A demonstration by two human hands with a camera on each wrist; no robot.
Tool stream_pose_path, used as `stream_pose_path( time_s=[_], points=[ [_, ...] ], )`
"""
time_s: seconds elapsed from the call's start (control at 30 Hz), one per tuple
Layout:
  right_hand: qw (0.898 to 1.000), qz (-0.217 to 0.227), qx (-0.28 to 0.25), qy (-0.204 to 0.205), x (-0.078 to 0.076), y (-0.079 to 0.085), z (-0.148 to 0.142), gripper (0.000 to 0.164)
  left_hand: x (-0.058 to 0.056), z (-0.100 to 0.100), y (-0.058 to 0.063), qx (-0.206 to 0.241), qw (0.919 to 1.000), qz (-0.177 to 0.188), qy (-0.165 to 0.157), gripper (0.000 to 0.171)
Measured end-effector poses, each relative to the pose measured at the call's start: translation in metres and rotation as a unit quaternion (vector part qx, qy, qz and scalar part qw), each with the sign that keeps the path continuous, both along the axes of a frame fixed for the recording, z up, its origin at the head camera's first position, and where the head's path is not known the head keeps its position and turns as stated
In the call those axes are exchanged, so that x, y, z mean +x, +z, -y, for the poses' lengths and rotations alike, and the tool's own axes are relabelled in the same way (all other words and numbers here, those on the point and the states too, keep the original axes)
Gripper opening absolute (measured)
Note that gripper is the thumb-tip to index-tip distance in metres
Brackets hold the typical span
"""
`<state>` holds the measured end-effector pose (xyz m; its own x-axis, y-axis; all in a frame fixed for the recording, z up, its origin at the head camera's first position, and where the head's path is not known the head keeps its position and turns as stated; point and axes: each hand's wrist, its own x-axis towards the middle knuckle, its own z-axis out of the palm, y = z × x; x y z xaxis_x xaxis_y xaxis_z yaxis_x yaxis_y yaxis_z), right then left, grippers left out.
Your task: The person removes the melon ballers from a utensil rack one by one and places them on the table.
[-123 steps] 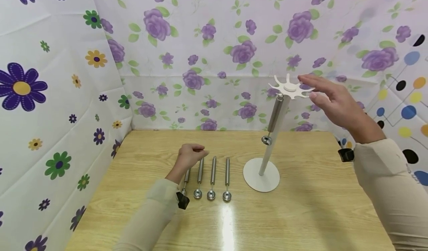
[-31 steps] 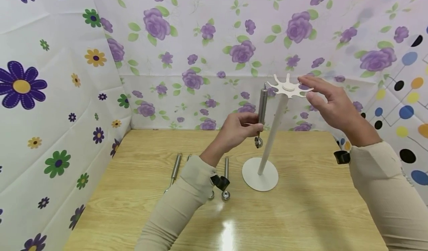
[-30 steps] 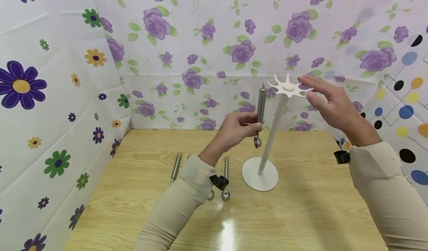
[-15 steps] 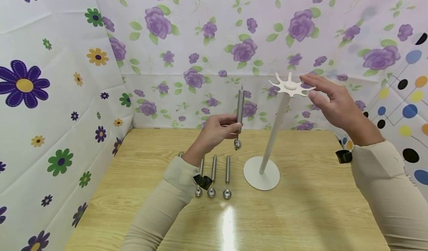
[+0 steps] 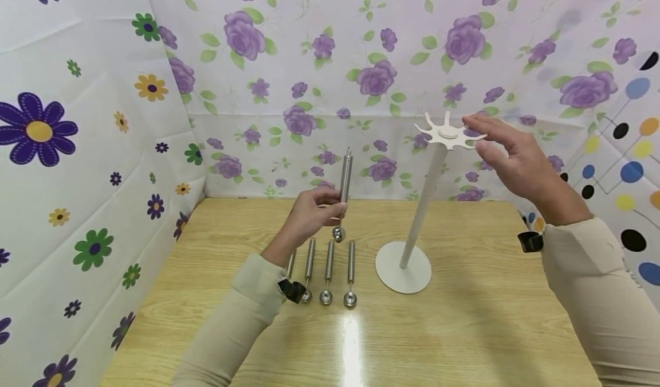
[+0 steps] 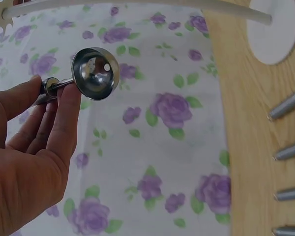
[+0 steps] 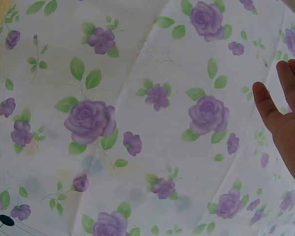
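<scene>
My left hand pinches a steel melon baller by the lower handle, its bowl end down, above the table. The left wrist view shows its hollow round bowl just beyond the fingers. Below the hand, several similar melon ballers lie side by side; the leftmost is partly hidden by my wrist. A white stand rises to their right, topped by a ring of curved hooks. My right hand is held with extended fingers at the hooks' right side; whether it touches them I cannot tell.
The stand's round white base rests on the wooden table. A flowered cloth hangs behind the table, with another patterned cloth along the left side.
The melon baller that hung on the stand about four seconds ago is off it, in my left hand. Over the last second that hand has moved left and down. My right hand stays put.
</scene>
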<state>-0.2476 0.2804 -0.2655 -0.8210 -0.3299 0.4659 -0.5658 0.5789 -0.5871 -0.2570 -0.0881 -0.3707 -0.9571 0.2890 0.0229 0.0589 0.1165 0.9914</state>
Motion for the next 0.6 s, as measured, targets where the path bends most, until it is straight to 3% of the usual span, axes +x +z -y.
stream_pose_path(
  time_s=[0.6],
  points=[
    [1.0,-0.02,0.0,0.007,0.0,-0.002,0.002,0.046,0.013,0.059,-0.043,-0.046,0.9952,0.023,0.084,0.033]
  ],
)
